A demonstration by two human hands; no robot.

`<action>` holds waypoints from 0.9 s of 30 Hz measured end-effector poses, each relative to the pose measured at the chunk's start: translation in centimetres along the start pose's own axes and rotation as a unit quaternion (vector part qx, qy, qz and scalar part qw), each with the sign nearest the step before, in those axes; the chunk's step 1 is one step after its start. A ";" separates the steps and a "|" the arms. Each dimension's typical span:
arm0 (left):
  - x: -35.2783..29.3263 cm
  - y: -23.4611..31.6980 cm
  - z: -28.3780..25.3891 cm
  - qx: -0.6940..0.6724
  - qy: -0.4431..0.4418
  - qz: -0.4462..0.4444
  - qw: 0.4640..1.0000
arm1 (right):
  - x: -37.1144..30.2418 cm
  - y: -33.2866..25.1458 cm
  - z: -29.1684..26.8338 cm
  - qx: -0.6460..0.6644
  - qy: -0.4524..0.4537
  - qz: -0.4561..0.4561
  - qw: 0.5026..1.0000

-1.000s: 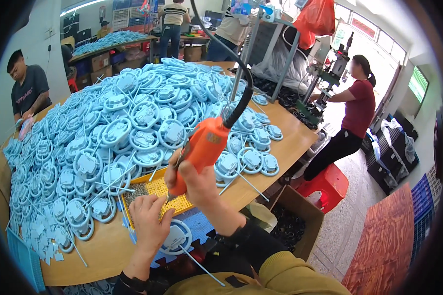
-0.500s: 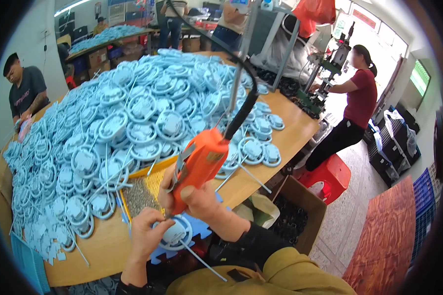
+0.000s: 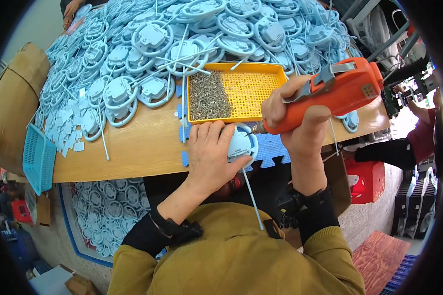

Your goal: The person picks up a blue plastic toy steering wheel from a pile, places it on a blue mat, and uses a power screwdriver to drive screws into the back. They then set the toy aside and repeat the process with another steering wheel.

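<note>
My right hand is wrapped round an orange electric screwdriver with a metal hanger clip, its tip pointing left and down. That tip meets or hovers just over the back of a light-blue ring-shaped plastic part; contact is too small to tell. My left hand lies flat over the part's left side, fingers stretched out and thumb spread along its lower edge. A thin light-blue rod runs from the part toward me. Beneath is a blue foam mat. Behind it sits a yellow tray with small screws on its left.
Similar light-blue parts heap across the wooden table. Small light-blue squares and a blue basket are at left. A tub of parts stands below. A red stool and another person are at right.
The view has tilted down. My left hand has gone from pinching near the screwdriver's tip to lying flat on the part. The screwdriver has tipped from upright to nearly level.
</note>
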State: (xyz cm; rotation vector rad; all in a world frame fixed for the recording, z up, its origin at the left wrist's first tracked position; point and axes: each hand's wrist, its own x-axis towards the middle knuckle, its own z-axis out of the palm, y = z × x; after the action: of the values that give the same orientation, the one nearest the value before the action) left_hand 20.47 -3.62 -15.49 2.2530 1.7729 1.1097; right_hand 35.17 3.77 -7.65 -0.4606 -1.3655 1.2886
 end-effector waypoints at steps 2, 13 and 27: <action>-0.1 0.0 0.0 -0.011 -0.006 -0.011 1.000 | -0.4 0.5 0.2 -0.002 -0.010 0.009 1.000; 0.0 0.0 0.4 -0.054 -0.010 -0.042 0.998 | 0.4 2.3 1.7 -0.004 -0.022 0.025 0.999; 0.0 -0.2 0.2 -0.073 0.006 -0.059 0.996 | 1.9 2.7 2.3 -0.010 -0.082 0.051 0.995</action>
State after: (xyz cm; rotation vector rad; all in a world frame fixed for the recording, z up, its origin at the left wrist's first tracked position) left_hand 20.39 -3.47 -15.75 2.0367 1.7415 1.1911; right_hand 31.57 5.35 -8.52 -0.4498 -1.5084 1.4231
